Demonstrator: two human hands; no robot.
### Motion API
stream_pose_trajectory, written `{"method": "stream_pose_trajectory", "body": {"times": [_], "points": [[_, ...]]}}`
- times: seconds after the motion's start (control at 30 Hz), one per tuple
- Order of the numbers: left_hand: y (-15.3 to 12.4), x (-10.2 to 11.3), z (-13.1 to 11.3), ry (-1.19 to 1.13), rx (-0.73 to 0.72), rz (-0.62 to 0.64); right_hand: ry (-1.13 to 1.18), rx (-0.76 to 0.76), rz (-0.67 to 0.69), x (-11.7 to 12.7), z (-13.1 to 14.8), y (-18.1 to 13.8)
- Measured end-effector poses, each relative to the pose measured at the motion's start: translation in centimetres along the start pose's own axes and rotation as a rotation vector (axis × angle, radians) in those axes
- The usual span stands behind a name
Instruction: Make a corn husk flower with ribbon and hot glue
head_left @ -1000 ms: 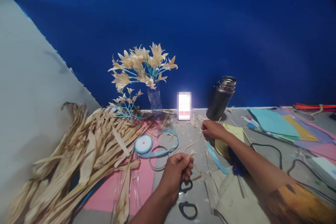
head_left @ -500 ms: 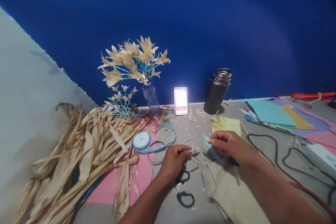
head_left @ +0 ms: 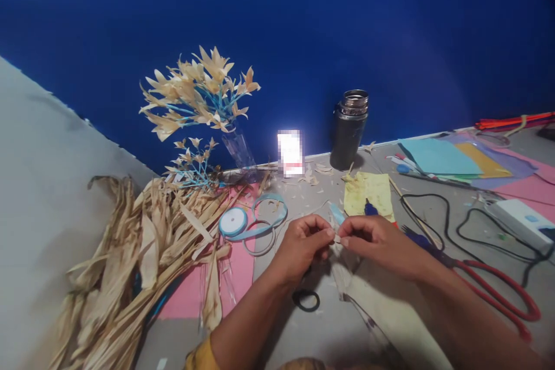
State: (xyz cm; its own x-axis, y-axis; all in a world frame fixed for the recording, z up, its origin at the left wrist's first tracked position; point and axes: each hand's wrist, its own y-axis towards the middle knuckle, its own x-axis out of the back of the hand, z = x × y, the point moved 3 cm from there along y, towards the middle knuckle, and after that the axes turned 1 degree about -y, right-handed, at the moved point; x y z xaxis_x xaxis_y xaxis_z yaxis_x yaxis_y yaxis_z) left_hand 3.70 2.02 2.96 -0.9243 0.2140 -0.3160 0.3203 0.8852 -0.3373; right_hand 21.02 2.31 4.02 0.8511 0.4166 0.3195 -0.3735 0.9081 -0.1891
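Observation:
My left hand (head_left: 309, 243) and my right hand (head_left: 376, 243) meet over the middle of the table, fingertips nearly touching. Both pinch a small pale piece of corn husk (head_left: 337, 238), mostly covered by the fingers. Just behind them the end of a light blue strip (head_left: 336, 213) shows. Under the hands lies a clear plastic sleeve (head_left: 341, 277). Black-handled scissors, one loop (head_left: 306, 300) visible, lie below my left wrist. Red-handled scissors (head_left: 494, 292) lie beside my right forearm.
Dried corn husks (head_left: 151, 260) are heaped at left beside a blue ribbon roll (head_left: 233, 224). Husk flowers (head_left: 203, 92) stand in a clear vase (head_left: 240, 150). A dark flask (head_left: 349, 133), yellow paper (head_left: 368, 188), black cables (head_left: 446, 225) and a white power strip (head_left: 520, 222) are around.
My right hand has moved left and my left hand right, so their fingertips now meet at the small husk piece. The view has shifted, showing the red-handled scissors.

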Motion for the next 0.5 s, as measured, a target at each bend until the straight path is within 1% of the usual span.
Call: {"method": "stream_pose_trajectory", "body": {"times": [0.1, 0.27, 0.33, 0.5], "points": [[0.6, 0.1, 0.3, -0.111, 0.038, -0.024, -0.024, -0.020, -0.030, 0.4, -0.1, -0.6], [1.0, 0.6, 0.6, -0.243, 0.091, -0.032, -0.016, -0.049, -0.156, 1.3, -1.4, -1.6], [1.1, 0.8, 0.7, -0.246, 0.084, -0.043, -0.060, -0.038, -0.212, 1.5, -2.1, -1.9], [1.3, 1.1, 0.6, -0.187, 0.043, -0.111, -0.274, -0.041, -0.419, 2.2, -4.2, -2.7]]}}
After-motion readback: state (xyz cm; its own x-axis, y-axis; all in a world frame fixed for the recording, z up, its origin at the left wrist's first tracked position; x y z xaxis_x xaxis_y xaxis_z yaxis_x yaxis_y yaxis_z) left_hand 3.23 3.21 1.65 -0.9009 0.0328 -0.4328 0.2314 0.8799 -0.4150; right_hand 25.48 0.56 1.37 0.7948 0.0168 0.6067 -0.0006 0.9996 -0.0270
